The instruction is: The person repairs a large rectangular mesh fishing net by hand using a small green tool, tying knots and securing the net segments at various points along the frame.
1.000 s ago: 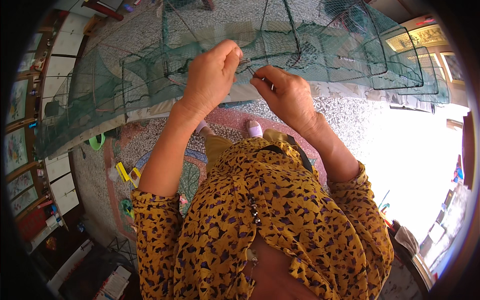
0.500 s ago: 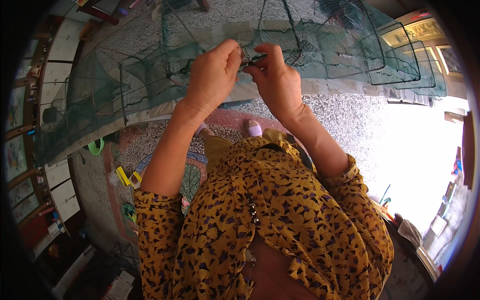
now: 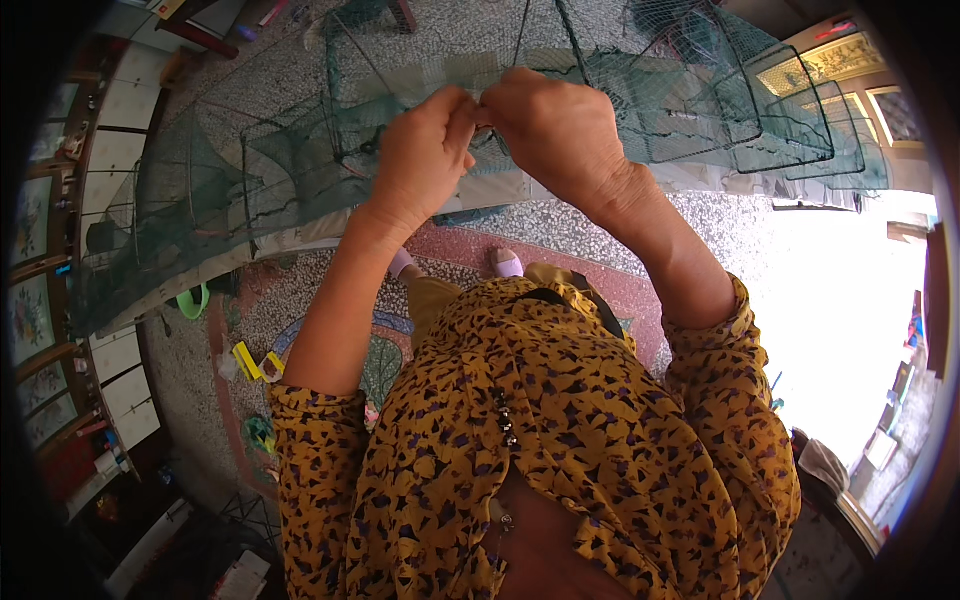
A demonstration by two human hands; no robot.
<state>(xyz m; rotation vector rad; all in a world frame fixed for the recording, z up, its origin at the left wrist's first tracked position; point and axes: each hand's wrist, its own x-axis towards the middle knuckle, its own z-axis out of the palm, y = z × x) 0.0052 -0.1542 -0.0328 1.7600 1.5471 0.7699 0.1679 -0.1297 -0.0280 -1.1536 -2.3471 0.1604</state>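
A long cage-like net trap (image 3: 690, 115) of green mesh on dark square frames stretches across the far side, in front of me. Over its near part, my left hand (image 3: 420, 160) is closed, with thumb and fingertips pinched together. My right hand (image 3: 560, 130) meets it there, its back turned up and its fingers curled in. The fingertips of both hands touch or nearly touch. Whatever lies between them is too small and too covered to make out. Mesh hangs behind and below both hands.
Under the net runs a pale board-like edge (image 3: 290, 240). On the speckled floor to the left lie a yellow box (image 3: 246, 361) and a light green plastic item (image 3: 193, 300). White-fronted cabinets (image 3: 120, 150) line the left side; bright light floods the right.
My right hand has rolled over and moved in against the left, with its elbow swung outward. The thin dark strands seen between the fingers are now covered. My left hand has barely moved.
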